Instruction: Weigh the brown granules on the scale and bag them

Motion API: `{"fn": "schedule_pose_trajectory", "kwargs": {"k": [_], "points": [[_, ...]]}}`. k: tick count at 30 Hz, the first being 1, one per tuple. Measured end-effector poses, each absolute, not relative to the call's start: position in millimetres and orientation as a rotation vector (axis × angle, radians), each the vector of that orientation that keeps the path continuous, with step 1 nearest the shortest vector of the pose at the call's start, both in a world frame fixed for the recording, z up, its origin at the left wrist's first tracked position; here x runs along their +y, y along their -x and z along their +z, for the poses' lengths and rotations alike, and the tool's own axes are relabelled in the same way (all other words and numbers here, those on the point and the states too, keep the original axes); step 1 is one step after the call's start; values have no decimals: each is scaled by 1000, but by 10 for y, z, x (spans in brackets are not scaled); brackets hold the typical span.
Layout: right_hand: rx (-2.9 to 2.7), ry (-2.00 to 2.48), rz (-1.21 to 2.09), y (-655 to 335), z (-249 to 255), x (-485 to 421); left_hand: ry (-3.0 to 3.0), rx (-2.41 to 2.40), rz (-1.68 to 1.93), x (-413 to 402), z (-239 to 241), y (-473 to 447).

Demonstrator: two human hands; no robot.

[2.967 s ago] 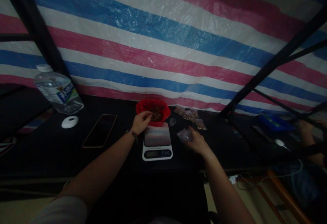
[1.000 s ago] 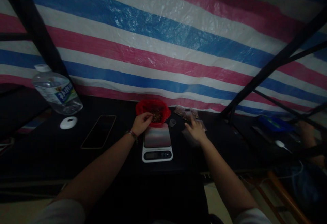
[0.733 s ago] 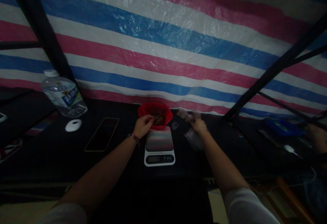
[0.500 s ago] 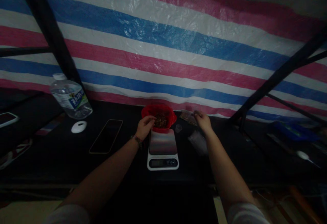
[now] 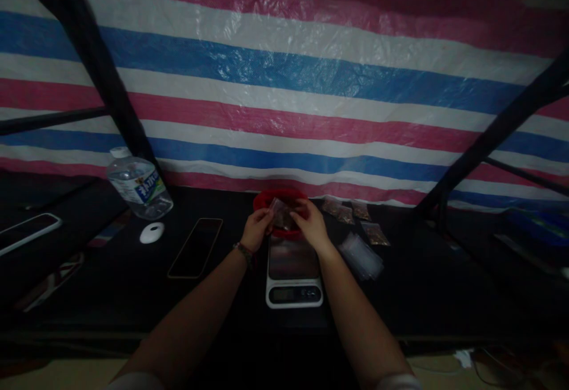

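Observation:
A small clear plastic bag (image 5: 281, 214) is pinched by its left edge in my left hand (image 5: 256, 230), over the red bowl (image 5: 262, 198). Brown bits show through or behind the bag. My right hand (image 5: 313, 227) is at the bowl's right side, its fingers bent over the rim and its thumb close to the bag. What those fingers hold, if anything, is hidden. Directly in front of the bowl is a white kitchen scale (image 5: 294, 259). A stack of flat clear bags (image 5: 362, 256) lies right of my right forearm.
Several filled bags (image 5: 376, 233) lie behind the stack. To the left are a phone (image 5: 195, 248), a white oval object (image 5: 152, 233) and a large plastic bottle (image 5: 141, 185). Dark frame bars (image 5: 471, 147) slant up at both sides before a striped plastic sheet (image 5: 284, 82).
My right hand has moved left from the filled bags to the bowl. A bag now shows between my hands. The small clear cup beside the bowl is out of sight. The view has shifted.

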State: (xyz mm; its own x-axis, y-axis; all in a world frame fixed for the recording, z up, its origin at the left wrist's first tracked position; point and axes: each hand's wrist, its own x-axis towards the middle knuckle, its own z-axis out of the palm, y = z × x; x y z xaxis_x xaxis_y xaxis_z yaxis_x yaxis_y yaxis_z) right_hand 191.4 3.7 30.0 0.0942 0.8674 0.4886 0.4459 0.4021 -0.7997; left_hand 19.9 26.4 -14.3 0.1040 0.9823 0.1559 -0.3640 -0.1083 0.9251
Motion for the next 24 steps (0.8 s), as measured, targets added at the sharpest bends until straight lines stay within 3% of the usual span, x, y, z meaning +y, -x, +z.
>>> {"fn": "schedule_pose_trajectory", "kwargs": {"k": [4,11,24], "points": [[-1572,1164,142,-1972,287,-57,-1056,828,1364,259,-123,-240],[-1923,1010,291,-1828,264,-140,-1159,833,1263,184,-76,-271],[-1964,1094,365,-1840,217,-111,-1605,843,1227,181,-136,-292]]}}
